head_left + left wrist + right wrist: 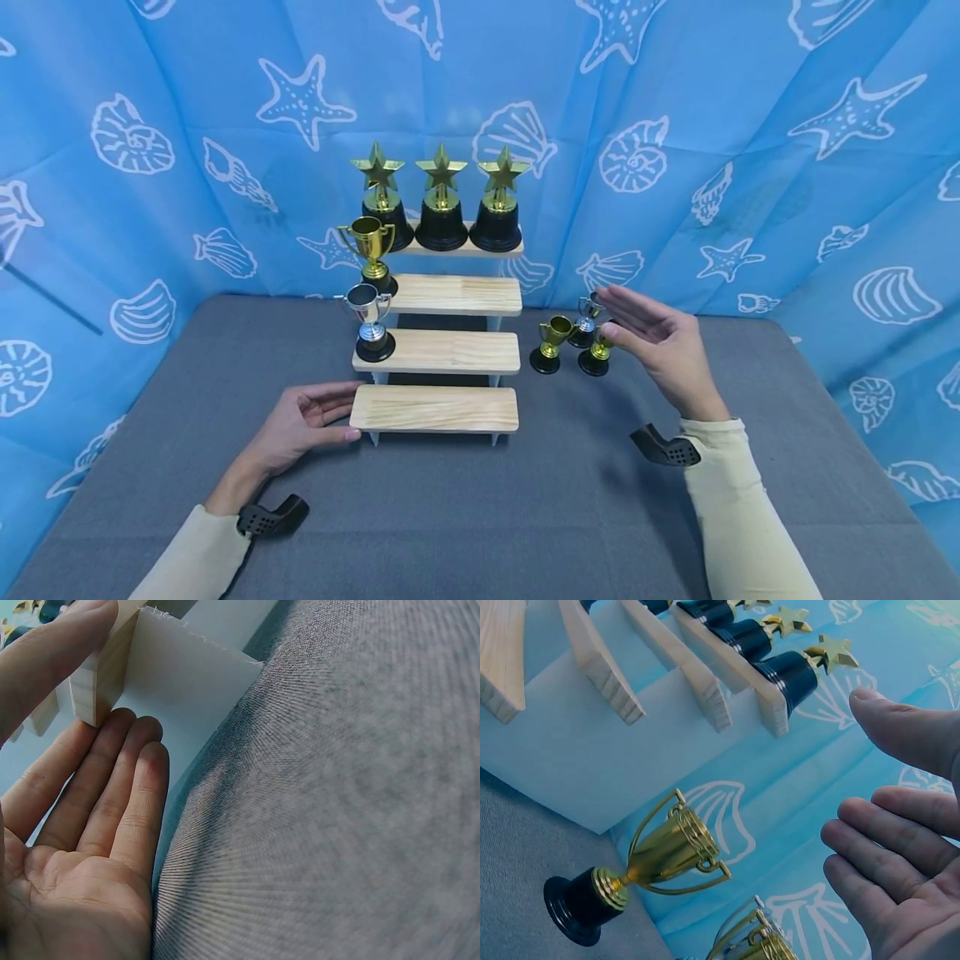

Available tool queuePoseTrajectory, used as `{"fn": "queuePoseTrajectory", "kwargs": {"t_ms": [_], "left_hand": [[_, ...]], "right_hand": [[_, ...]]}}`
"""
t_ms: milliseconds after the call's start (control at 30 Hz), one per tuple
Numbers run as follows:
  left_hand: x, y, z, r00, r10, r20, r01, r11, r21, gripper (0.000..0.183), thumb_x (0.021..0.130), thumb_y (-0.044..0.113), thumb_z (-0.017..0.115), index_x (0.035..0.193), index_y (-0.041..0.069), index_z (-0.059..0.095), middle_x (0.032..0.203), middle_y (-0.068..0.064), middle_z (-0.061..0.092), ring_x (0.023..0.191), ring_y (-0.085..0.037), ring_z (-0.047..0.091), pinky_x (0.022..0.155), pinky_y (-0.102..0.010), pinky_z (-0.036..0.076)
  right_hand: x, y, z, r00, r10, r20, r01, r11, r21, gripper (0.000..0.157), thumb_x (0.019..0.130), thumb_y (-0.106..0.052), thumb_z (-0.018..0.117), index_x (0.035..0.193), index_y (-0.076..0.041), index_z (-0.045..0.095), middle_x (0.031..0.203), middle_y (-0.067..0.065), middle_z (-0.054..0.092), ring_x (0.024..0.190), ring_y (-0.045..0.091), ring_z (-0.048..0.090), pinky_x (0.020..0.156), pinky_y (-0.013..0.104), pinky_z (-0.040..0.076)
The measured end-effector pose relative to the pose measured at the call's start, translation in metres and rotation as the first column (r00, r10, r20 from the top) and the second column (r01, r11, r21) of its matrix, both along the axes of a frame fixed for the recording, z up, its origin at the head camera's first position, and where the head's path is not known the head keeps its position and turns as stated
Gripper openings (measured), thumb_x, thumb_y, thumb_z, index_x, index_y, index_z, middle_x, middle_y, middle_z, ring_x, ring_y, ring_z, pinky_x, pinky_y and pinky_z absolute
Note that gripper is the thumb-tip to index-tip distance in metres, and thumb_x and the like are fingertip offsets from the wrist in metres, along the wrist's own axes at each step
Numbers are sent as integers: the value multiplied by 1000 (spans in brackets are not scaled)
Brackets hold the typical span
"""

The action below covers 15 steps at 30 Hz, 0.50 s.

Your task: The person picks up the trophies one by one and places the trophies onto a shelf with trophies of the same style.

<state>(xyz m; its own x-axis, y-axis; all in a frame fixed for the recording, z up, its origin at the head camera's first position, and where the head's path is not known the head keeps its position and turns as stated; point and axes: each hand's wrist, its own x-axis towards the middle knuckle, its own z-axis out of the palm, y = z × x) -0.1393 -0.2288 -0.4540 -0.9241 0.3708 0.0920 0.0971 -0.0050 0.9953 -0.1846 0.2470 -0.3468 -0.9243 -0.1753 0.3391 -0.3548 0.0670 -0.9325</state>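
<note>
At the left end of the lowest step of a wooden display stand [435,408] is my left hand [292,429]. Its fingertips meet the board's end, the thumb lies along the front corner, and the fingers are nearly straight in the left wrist view. My right hand [667,350] is raised beside three small cup trophies, fingers extended and palm bare. These are a gold cup [557,332], a silver cup [589,308] and another gold cup [600,348], partly hidden by the thumb. All three have black bases and stand on the table.
Three gold star trophies [441,200] line the top step. A gold cup trophy [371,242] stands at the left of the step below, and a silver one [367,308] below that. Grey cloth [465,533] covers the table; a blue seashell curtain [465,75] hangs behind.
</note>
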Motion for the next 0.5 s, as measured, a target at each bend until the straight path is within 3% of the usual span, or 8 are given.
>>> {"fn": "queuePoseTrajectory", "kwargs": {"t_ms": [500], "left_hand": [[-1,-1,-2,1000,-7,-13,7,1000,7,70,79,-13,78,139,-21,42,137,-31,56,118,-14,65,101,-31,54]], "right_hand": [[-6,24,-4,993,-110,-34,108,992,-62,53,91,5,72,142,5,54,140,20,59,128,20,59,103,23,52]]}}
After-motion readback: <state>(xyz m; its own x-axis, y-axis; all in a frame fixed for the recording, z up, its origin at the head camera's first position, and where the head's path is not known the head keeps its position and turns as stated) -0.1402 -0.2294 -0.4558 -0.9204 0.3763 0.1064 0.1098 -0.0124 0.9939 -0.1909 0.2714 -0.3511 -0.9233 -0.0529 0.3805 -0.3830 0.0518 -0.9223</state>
